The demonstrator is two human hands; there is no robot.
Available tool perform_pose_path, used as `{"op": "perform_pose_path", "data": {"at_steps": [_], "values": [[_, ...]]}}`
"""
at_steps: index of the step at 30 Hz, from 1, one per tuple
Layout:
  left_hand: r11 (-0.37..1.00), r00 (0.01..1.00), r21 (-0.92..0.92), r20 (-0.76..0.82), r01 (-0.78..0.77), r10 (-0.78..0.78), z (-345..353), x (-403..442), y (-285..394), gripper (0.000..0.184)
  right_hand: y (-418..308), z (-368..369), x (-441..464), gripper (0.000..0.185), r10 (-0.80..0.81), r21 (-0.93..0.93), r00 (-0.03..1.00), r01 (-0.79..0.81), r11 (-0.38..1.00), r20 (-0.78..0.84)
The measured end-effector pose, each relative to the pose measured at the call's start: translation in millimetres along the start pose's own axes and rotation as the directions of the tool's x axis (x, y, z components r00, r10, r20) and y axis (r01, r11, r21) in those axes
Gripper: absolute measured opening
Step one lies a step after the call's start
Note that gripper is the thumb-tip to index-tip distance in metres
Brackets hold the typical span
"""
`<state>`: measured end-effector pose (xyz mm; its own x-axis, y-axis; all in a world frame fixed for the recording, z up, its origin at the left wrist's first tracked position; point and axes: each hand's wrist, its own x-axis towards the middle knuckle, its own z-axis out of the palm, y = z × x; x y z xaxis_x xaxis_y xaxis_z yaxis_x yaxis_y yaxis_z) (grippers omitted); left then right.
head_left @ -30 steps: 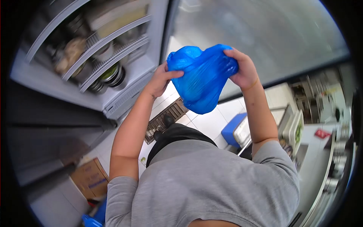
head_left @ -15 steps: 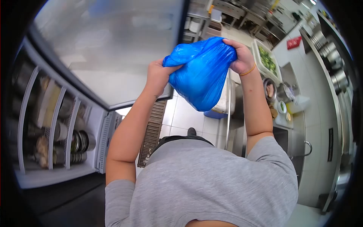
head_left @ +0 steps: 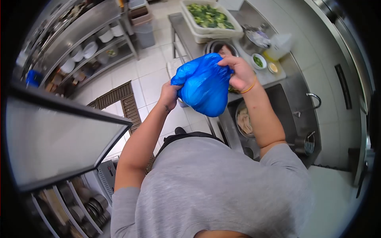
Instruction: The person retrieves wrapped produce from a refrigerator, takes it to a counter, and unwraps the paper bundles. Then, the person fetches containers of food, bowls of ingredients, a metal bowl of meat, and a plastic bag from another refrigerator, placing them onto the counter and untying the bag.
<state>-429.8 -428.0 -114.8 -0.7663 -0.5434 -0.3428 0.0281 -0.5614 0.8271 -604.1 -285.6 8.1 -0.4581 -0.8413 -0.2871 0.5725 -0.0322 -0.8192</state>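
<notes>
A full, rounded blue plastic bag (head_left: pixel 204 89) hangs in front of my body, its contents hidden by the plastic. My left hand (head_left: pixel 170 95) grips the bag's left edge. At the upper right edge, my right hand (head_left: pixel 238 72) pinches the plastic, with an orange band around the wrist. Beyond my right hand is a metal bowl (head_left: pixel 208 48) with pinkish food, partly covered by the hand. Below my right forearm, a metal pot (head_left: pixel 241 126) holding pale food stands in the sink (head_left: pixel 274 115).
A white tub (head_left: pixel 198 29) of green vegetables stands on the steel counter (head_left: pixel 295 73). Nearby are a small white bowl (head_left: pixel 254 61) of chopped greens and a plastic jug (head_left: pixel 279 47). The fridge door (head_left: pixel 59 139) stands open at left; a steel shelf (head_left: pixel 95 31) is behind.
My view has turned right, from the open fridge to the sink and counter. Both hands have kept hold of the blue bag, which now looks rounder and more gathered.
</notes>
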Motion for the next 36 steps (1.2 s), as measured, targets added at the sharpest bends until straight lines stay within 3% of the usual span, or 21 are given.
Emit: {"op": "perform_pose_path", "data": {"at_steps": [2,3,6,7,10,13,15,18,21,24,25,28,29,32,33,36], "values": [[0.994,0.989,-0.009,0.093,0.112,-0.111,14,29,-31,0.029,11,-36,3,0.017,0.013,-0.076,0.999,-0.015,0.997,-0.033],[0.981,0.973,0.079,0.141,0.175,-0.185,19,36,-41,0.043,16,-48,2,0.025,-0.040,-0.125,0.998,0.034,0.992,-0.046],[0.936,0.952,0.266,0.137,0.230,-0.273,40,44,-65,0.059,44,-111,17,0.033,0.008,-0.191,0.999,-0.015,0.981,-0.037],[0.920,0.930,0.269,0.159,0.284,-0.333,39,51,-74,0.071,49,-128,18,0.043,-0.006,-0.227,0.995,-0.018,0.974,-0.101],[0.924,0.954,0.329,0.157,0.195,-0.257,49,52,-82,0.066,41,-142,11,0.049,-0.058,-0.181,0.996,0.045,0.982,-0.069],[0.932,0.966,0.296,0.083,0.209,-0.243,48,79,-92,0.060,35,-158,26,0.054,-0.084,-0.261,0.996,0.074,0.962,-0.027],[0.941,0.977,0.312,0.121,0.129,-0.174,57,100,-87,0.058,23,-158,43,0.054,-0.223,-0.256,0.975,0.219,0.942,0.014],[0.928,0.973,0.361,0.165,0.091,-0.159,67,115,-79,0.063,15,-163,68,0.052,-0.286,-0.252,0.958,0.282,0.926,0.021],[0.867,0.962,0.497,0.218,0.036,-0.164,77,119,-68,0.074,19,-165,59,0.050,-0.324,-0.427,0.945,0.308,0.850,0.038],[0.684,0.995,0.728,0.094,-0.052,-0.024,81,115,-68,0.079,35,-168,34,0.045,-0.435,-0.624,0.898,0.303,0.720,-0.065],[0.476,0.941,0.835,0.133,-0.275,0.310,83,109,-70,0.069,43,-172,27,0.041,-0.452,-0.657,0.883,0.268,0.705,-0.125],[0.273,0.780,0.758,0.454,-0.592,0.431,119,76,-37,0.049,61,-174,13,0.027,-0.487,-0.641,0.858,0.283,0.713,-0.163],[0.175,0.694,0.723,0.520,-0.668,0.498,138,65,-31,0.030,67,-174,8,0.023,-0.495,-0.619,0.855,0.308,0.723,-0.152],[0.153,0.732,0.728,0.608,-0.669,0.306,157,66,-27,0.031,62,-158,-5,0.013,-0.586,-0.684,0.809,0.406,0.606,-0.039],[0.202,0.745,0.723,0.597,-0.660,0.298,157,71,-30,0.029,60,-154,-7,0.011,-0.596,-0.720,0.803,0.400,0.567,-0.023],[0.339,0.837,0.777,0.544,-0.530,0.064,156,76,-23,0.024,62,-159,-8,0.013,-0.565,-0.737,0.825,0.366,0.568,-0.026]]}}
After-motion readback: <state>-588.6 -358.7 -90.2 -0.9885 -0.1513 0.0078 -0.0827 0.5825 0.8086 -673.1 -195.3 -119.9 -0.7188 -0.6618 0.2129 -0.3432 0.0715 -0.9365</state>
